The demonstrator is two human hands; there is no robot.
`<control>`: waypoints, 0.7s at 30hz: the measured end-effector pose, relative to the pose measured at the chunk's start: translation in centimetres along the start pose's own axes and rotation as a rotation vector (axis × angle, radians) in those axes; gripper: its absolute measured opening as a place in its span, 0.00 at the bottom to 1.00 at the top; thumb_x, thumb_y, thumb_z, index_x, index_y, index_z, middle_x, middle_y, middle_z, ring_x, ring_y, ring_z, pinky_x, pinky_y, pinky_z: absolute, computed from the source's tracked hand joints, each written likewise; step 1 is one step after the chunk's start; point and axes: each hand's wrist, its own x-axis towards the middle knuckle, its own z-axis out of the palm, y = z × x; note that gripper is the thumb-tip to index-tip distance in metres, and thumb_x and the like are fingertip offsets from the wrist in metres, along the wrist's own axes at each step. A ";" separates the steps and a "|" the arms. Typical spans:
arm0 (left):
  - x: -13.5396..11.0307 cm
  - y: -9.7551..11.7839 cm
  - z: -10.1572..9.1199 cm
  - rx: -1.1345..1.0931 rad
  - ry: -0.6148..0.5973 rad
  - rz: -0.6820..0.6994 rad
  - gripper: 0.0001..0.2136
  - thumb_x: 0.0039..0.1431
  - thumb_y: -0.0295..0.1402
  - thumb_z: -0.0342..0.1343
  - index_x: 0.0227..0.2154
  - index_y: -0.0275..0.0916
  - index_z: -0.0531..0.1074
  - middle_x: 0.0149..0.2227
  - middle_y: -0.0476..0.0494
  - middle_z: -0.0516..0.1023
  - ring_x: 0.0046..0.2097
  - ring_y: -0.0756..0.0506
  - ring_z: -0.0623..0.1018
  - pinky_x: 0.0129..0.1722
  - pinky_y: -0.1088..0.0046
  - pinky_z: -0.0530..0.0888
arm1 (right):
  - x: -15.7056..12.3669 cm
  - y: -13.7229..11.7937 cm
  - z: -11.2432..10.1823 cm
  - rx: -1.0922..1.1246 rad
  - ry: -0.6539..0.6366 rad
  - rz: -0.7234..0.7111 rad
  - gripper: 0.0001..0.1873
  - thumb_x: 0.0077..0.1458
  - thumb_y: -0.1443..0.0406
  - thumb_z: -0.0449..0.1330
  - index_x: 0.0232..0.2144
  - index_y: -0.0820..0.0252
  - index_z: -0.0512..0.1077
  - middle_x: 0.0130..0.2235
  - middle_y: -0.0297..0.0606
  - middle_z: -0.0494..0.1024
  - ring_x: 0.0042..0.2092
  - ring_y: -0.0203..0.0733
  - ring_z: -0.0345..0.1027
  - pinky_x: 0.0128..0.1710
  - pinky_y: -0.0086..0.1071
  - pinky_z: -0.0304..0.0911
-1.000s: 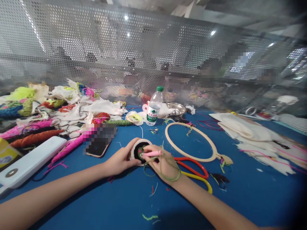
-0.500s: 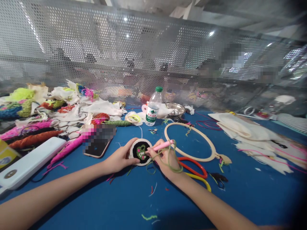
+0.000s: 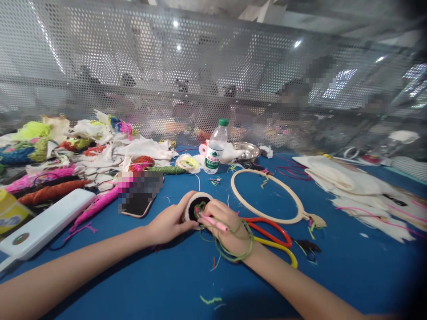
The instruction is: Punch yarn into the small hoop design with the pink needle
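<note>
My left hand [image 3: 168,224] is closed around the left edge of a small round embroidery piece [image 3: 191,212] with a pale rim, black ground and green and pink stitches. My right hand [image 3: 230,222] grips a pink punch needle [image 3: 216,223], its tip end toward the stitched face. The fingers hide the tip, so I cannot tell whether it is in the cloth. Green yarn [image 3: 228,258] trails from the tool and loops over my right hand and wrist. The right fingers cover the right part of the round piece.
Beyond the right hand lie a wooden embroidery hoop [image 3: 245,206] and red [image 3: 283,235] and yellow [image 3: 293,257] curved handles. A water bottle [image 3: 215,153] stands behind. Leftward are a phone [image 3: 136,205], a white device [image 3: 50,222] and yarn pieces [image 3: 96,211]; white cloth [image 3: 347,182] lies right.
My right hand has turned over the round piece, and the punch needle's pink back end now points down and right. The round piece is tilted more and less of its face shows.
</note>
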 end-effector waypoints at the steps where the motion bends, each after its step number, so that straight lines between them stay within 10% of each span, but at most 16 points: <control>1: 0.1 0.0 -0.1 -0.025 0.011 -0.005 0.33 0.52 0.39 0.53 0.58 0.39 0.44 0.34 0.47 0.72 0.34 0.46 0.71 0.34 0.72 0.66 | 0.1 0.0 0.0 0.030 0.001 0.015 0.06 0.54 0.64 0.55 0.26 0.60 0.65 0.30 0.37 0.69 0.33 0.38 0.63 0.31 0.30 0.59; 7: 0.8 -0.5 -0.9 -0.408 -0.064 -0.044 0.25 0.47 0.35 0.57 0.47 0.40 0.52 0.35 0.50 0.69 0.31 0.51 0.70 0.28 0.76 0.68 | 0.9 1.4 -0.6 0.205 -0.062 0.036 0.03 0.52 0.64 0.57 0.29 0.57 0.69 0.32 0.36 0.71 0.35 0.38 0.65 0.37 0.32 0.61; 21: 0.7 -0.3 -1.1 -0.389 -0.101 -0.128 0.24 0.48 0.34 0.56 0.45 0.41 0.50 0.23 0.58 0.64 0.21 0.55 0.62 0.16 0.83 0.61 | 0.0 1.7 -1.4 0.256 -0.071 -0.051 0.04 0.51 0.67 0.56 0.26 0.58 0.62 0.32 0.35 0.72 0.32 0.34 0.67 0.31 0.28 0.61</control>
